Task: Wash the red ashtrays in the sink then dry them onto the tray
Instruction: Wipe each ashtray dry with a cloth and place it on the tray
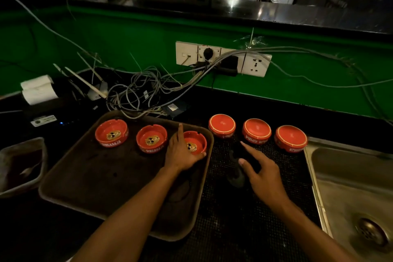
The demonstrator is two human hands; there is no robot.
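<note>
On the dark rectangular tray (89, 176), three round glossy red ashtrays sit mouth-up in a row running from 9 toward 3 o'clock: the left red ashtray (111, 132), the middle red ashtray (151, 138), and the right red ashtray (196, 141) at the tray's 2 o'clock corner. The left hand (180, 153) grips this last one, thumb on its near rim. At 3 o'clock of the tray, three upturned red ashtrays (257, 131) rest bases-up on the black mesh mat (234, 208). The right hand (262, 174) hovers there, fingers spread, holding nothing. The steel sink (350, 187) lies farther at 3 o'clock.
</note>
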